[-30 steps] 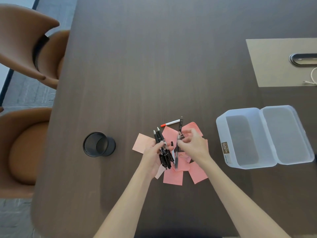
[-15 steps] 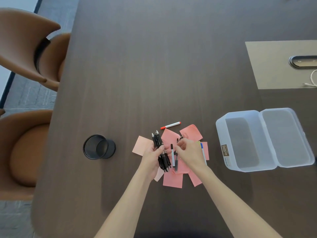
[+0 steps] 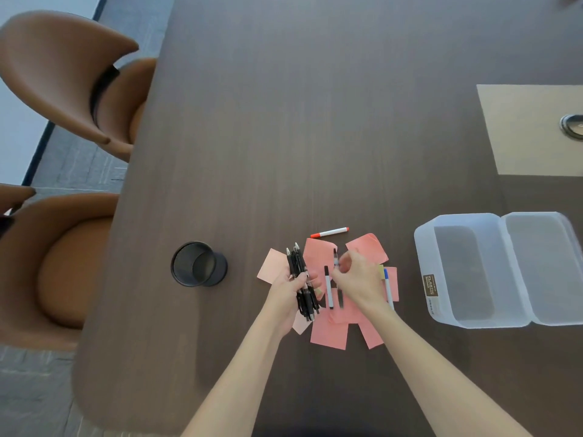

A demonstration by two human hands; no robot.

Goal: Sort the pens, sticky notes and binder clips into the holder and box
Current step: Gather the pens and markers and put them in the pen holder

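My left hand (image 3: 288, 294) grips a bundle of several black pens (image 3: 301, 279) above a spread of pink sticky notes (image 3: 328, 334). My right hand (image 3: 359, 279) pinches a black pen (image 3: 336, 263) just right of the bundle. A white pen with a black cap (image 3: 328, 291) lies on the notes between my hands. A blue-capped pen (image 3: 388, 290) lies under my right wrist's edge. A red-capped marker (image 3: 329, 232) lies beyond the notes. The black mesh holder (image 3: 198, 264) stands to the left. The clear plastic box (image 3: 457, 269) sits open to the right. I see no binder clips.
The box's hinged lid (image 3: 539, 266) lies flat beside it. A beige mat (image 3: 530, 130) with a metal cable port (image 3: 571, 124) lies at the far right. Two brown chairs (image 3: 63, 80) stand along the table's left edge.
My right hand has drawn the black pen down and in toward the left hand's bundle. A white black-capped pen now lies on the notes between my hands.
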